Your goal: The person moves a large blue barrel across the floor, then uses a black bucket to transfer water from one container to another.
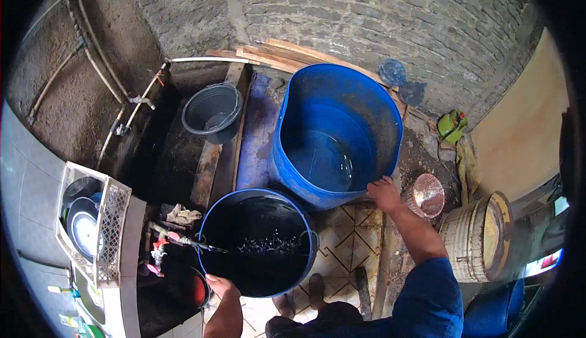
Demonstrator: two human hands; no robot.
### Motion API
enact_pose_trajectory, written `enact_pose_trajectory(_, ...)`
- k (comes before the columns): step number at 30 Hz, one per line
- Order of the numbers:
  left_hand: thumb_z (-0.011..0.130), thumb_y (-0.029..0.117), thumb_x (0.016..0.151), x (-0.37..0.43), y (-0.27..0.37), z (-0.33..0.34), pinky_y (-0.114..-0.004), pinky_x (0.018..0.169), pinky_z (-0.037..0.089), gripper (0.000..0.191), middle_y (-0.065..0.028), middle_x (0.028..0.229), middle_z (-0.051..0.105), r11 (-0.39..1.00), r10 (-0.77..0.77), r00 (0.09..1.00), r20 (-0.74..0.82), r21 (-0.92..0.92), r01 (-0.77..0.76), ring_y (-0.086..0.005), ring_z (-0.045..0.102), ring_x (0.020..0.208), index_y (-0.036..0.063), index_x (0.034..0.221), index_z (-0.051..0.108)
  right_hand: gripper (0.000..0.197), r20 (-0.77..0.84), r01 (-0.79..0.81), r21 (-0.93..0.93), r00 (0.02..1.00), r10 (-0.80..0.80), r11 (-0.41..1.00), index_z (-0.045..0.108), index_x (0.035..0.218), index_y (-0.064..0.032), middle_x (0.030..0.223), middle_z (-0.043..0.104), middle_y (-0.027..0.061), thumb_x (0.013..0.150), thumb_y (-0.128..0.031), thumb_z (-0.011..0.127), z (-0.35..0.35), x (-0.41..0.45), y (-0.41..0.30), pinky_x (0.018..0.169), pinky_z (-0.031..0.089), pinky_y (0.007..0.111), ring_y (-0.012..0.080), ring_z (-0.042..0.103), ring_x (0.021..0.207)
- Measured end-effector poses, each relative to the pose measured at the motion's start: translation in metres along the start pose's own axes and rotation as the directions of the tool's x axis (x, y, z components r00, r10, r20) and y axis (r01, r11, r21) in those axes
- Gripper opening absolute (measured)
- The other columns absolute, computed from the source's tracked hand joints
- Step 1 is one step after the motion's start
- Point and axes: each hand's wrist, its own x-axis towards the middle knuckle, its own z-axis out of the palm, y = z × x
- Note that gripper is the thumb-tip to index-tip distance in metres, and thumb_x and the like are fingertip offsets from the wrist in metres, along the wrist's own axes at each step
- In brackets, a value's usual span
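Note:
My right hand (383, 194) grips the near right rim of a large blue plastic drum (297, 180) with its top cut off. A little water glints on the drum's floor. My left hand (223, 286) is at the lower left rim of a black tub (256, 294) with a blue edge, its fingers partly hidden. Water runs into that tub from a tap (181, 238) on its left and ripples the dark surface. The tub stands close to the drum, nearer to me.
A grey bucket (213, 109) rests on planks at left. On the right are a pinkish basin (426, 195), a stained pail (471, 242) and a green gas cylinder (452, 126). A dish rack (103, 228) stands on the left counter. Timber boards (279, 56) lie along the brick wall.

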Motion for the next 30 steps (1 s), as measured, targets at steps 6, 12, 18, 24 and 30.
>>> enact_pose_trajectory(6, 0.025, 0.041, 0.098, -0.013, 0.021, -0.004, -0.038, 0.101, 0.034, 0.057, -0.0259, 0.128, 0.045, 0.995, -0.089, 0.994, 0.060, -0.035, 0.091, -0.0382, 0.045, 0.116, -0.0053, 0.127, 0.040, 0.021, 0.068, -0.149, -0.108, 0.985, 0.156, 0.983, 0.056, 0.094, -0.0128, 0.087, 0.062, 0.0109, 0.075, -0.022, 0.059, -0.002, -0.002, -0.012, 0.093, 0.035, 0.046, 0.0289, 0.058, 0.094)
enact_pose_trajectory(12, 0.025, 0.040, 0.098, -0.001, 0.000, 0.005, -0.037, 0.101, 0.033, 0.057, -0.0243, 0.129, 0.045, 0.999, -0.047, 0.999, 0.020, -0.024, 0.047, -0.0358, 0.045, 0.117, -0.0061, 0.126, 0.041, 0.026, -0.020, -0.012, 0.476, 0.999, 0.025, 0.879, 0.054, 0.095, -0.0057, 0.087, 0.062, 0.0199, 0.075, -0.021, 0.059, -0.014, 0.061, -0.120, 0.077, 0.045, 0.050, 0.0383, 0.060, 0.084)
enact_pose_trajectory(18, 0.026, 0.041, 0.097, 0.018, -0.031, 0.011, -0.036, 0.103, 0.032, 0.057, -0.0217, 0.132, 0.043, 0.999, 0.021, 0.999, 0.035, -0.031, -0.020, -0.0354, 0.043, 0.119, -0.0035, 0.130, 0.039, 0.028, 0.073, -0.272, 0.475, 0.960, 0.271, 0.837, 0.051, 0.091, -0.0040, 0.084, 0.062, 0.0212, 0.087, -0.032, 0.053, -0.012, 0.111, -0.173, 0.068, 0.047, 0.051, 0.0409, 0.060, 0.079)
enact_pose_trajectory(24, 0.026, 0.040, 0.098, 0.019, -0.030, 0.009, -0.036, 0.102, 0.033, 0.055, -0.0215, 0.131, 0.044, 0.999, -0.025, 1.000, 0.019, -0.034, 0.026, -0.0365, 0.044, 0.118, -0.0031, 0.129, 0.040, 0.025, -0.045, -0.162, 0.426, 0.979, 0.200, 0.890, 0.050, 0.084, -0.0042, 0.072, 0.062, 0.0179, 0.087, -0.029, 0.052, 0.002, 0.082, -0.156, 0.061, 0.046, 0.051, 0.0399, 0.061, 0.068)
enact_pose_trajectory(30, 0.026, 0.039, 0.098, 0.008, -0.012, 0.006, -0.038, 0.101, 0.035, 0.055, -0.0245, 0.129, 0.045, 0.999, -0.044, 0.999, 0.015, 0.033, 0.044, -0.0377, 0.045, 0.117, -0.0046, 0.128, 0.041, 0.020, -0.083, -0.107, 0.395, 0.985, 0.152, 0.912, 0.050, 0.083, -0.0075, 0.071, 0.061, 0.0156, 0.086, -0.027, 0.053, 0.011, 0.001, -0.106, 0.061, 0.047, 0.048, 0.0376, 0.061, 0.072)
